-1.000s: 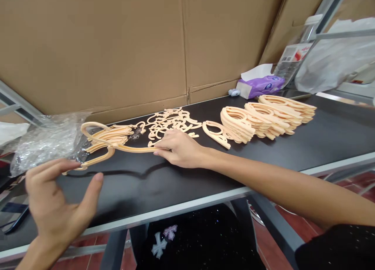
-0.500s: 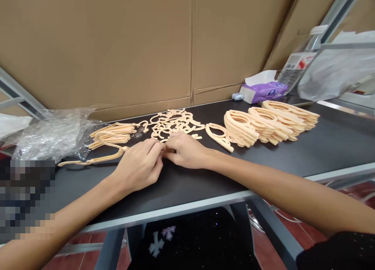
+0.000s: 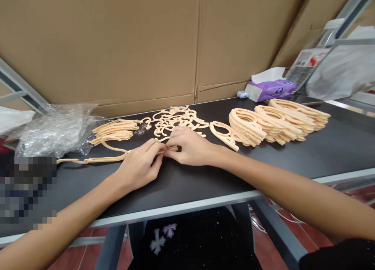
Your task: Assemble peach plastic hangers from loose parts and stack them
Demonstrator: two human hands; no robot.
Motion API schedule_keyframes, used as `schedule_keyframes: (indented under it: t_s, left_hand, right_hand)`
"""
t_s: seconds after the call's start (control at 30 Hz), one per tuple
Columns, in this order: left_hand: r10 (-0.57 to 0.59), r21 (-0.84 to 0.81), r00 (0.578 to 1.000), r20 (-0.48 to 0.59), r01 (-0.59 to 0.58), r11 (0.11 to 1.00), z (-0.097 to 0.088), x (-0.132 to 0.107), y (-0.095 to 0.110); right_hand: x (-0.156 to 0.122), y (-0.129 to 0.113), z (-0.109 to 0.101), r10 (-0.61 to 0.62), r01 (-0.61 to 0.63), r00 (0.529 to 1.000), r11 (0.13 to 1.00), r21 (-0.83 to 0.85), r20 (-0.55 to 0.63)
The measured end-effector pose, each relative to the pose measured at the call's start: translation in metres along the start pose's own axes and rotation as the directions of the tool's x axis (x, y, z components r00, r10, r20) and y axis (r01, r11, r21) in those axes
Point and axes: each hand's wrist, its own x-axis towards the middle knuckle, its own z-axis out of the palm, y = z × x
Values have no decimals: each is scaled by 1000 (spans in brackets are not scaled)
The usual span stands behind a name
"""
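A pale beige plastic clothes hanger [image 3: 105,159] lies across the near middle of the black table, one long arm reaching left and a curved part rising beside it. My left hand [image 3: 142,162] is closed around its middle. My right hand [image 3: 189,147] pinches its right end, where a short pale strip shows between the fingers; the rest there is hidden by both hands. Just behind my hands sits a loose heap of small curved hook pieces [image 3: 175,119]. Behind the hanger's left part is a pile of flat arm pieces [image 3: 117,130].
Stacks of larger looped beige pieces [image 3: 249,127] stand on the right of the table [image 3: 205,184]. Clear crumpled plastic [image 3: 55,131] lies at the left. A purple tissue pack [image 3: 272,88] and a plastic bottle [image 3: 310,59] are at the back right, before a cardboard wall [image 3: 117,47].
The view has shifted slightly. Both hands stay together on the hanger; the right fingers have lifted a little, and more of the strip between them now shows.
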Motion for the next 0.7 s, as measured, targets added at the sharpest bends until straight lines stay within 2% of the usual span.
schedule_keyframes:
  t_s: [0.17, 0.37, 0.57, 0.7]
  left_hand:
    - [-5, -5, 1000, -12, 4, 1000, 1, -1, 0]
    - [3, 27, 1000, -7, -3, 1000, 0, -1, 1]
    - [9, 41, 1000, -27, -8, 999, -1, 0, 3]
    - [15, 3, 1000, -8, -15, 1000, 1, 0, 3]
  right_hand:
    - [2, -4, -9, 30, -29, 994, 1000, 8, -104]
    - [7, 2, -18, 61, -91, 976, 986, -139, -209]
    - [7, 11, -32, 118, -237, 921, 927, -292, -372]
    - [5, 16, -38, 103, -271, 897, 896, -351, -430]
